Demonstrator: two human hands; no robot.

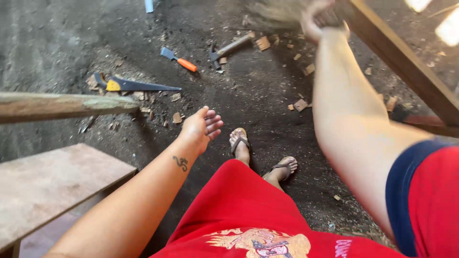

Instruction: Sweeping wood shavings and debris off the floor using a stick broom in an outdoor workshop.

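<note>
the right hand (319, 19) is raised to the top of the view, fingers closed around a blurred, straw-coloured bundle, possibly a broom head (275, 10); the blur prevents a firm identification. the left hand (201, 128) hangs free at hip level, fingers loosely spread, holding nothing. the two hands are well apart.

beside the right arm runs a slanted dark wooden beam (406, 62). below the hands, two feet in sandals (240, 143) stand on a dark dirt floor (267, 95).

state of work, as a judgement: wood chips (300, 105) and offcuts lie scattered across the floor, so clearing appears incomplete. a hammer (229, 48), an orange-handled chisel (179, 59) and a handsaw (136, 85) lie untouched on the floor, well apart from both hands. a wooden bench (52, 186) and a pale pole (62, 105) sit at the left.
</note>
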